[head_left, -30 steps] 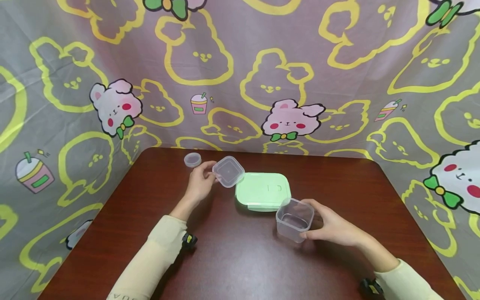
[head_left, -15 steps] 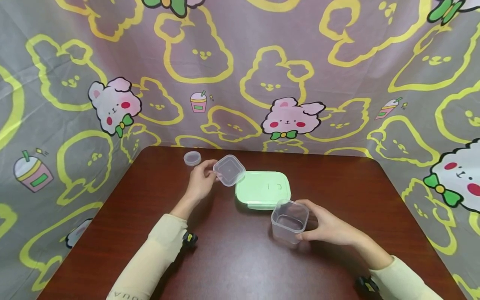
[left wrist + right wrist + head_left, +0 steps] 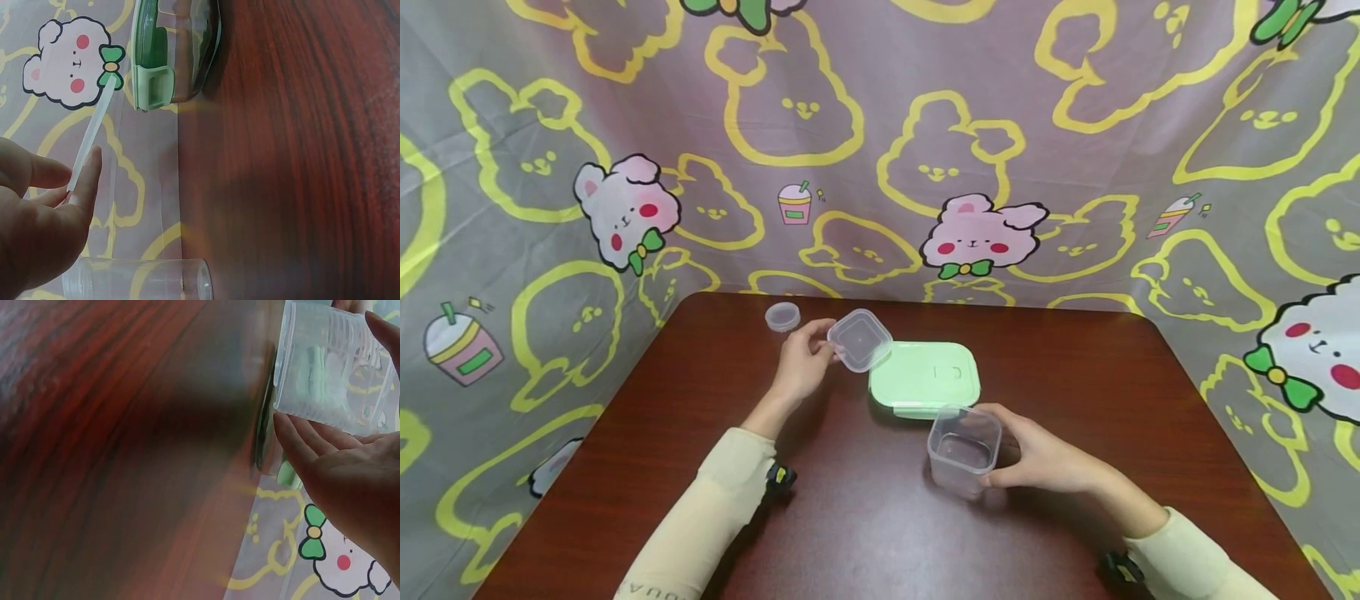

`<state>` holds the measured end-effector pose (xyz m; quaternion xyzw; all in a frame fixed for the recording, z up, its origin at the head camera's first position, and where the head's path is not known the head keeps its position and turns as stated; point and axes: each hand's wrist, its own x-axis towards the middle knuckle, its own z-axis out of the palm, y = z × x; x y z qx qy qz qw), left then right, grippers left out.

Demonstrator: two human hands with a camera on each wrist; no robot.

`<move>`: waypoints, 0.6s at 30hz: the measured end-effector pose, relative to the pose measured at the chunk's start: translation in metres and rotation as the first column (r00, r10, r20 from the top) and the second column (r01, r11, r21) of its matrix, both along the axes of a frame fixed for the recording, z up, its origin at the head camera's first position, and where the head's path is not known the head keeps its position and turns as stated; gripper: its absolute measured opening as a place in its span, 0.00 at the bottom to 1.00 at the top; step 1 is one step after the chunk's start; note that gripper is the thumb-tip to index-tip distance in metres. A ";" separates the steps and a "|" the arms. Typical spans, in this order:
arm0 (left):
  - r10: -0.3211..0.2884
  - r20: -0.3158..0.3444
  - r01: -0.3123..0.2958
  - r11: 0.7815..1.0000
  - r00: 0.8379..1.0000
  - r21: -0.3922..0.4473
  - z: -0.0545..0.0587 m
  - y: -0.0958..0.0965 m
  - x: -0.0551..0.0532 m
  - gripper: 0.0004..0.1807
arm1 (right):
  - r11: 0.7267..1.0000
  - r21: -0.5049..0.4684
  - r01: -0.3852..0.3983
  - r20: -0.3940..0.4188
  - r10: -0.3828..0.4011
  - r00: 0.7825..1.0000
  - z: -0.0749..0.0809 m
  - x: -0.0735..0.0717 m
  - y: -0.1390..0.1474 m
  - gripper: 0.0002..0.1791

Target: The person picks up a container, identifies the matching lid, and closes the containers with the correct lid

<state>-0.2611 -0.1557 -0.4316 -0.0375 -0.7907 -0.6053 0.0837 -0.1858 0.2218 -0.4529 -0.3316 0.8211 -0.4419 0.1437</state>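
My left hand (image 3: 801, 362) pinches the edge of a clear square plastic lid (image 3: 860, 340) between thumb and fingers. The wrist camera on that side shows the lid (image 3: 94, 134) nearly edge-on, tilted and raised off the table. On the right, my other hand (image 3: 1037, 454) grips a clear square plastic container (image 3: 964, 454) by its side, mouth up, with nothing seen inside. From the right wrist, the container (image 3: 331, 369) appears held a little above the tabletop. Between the hands lies a light green lidded lunch box (image 3: 923, 377), partly overlapped by lid and container in the head view.
A small round clear container (image 3: 783, 315) stands at the back left, behind my left hand; its side (image 3: 137, 279) shows low in the left wrist view. The dark wooden table (image 3: 865, 533) ends at a patterned curtain (image 3: 850, 100) at the back and sides.
My right hand has carried the container left and slightly toward me, to just in front of the lunch box. My left hand and the lid have barely moved.
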 end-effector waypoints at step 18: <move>-0.001 0.001 0.001 1.000 1.000 0.002 0.001 0.005 0.002 0.22 | 0.999 0.005 -0.051 -0.057 0.052 0.997 -0.002 0.007 -0.029 0.47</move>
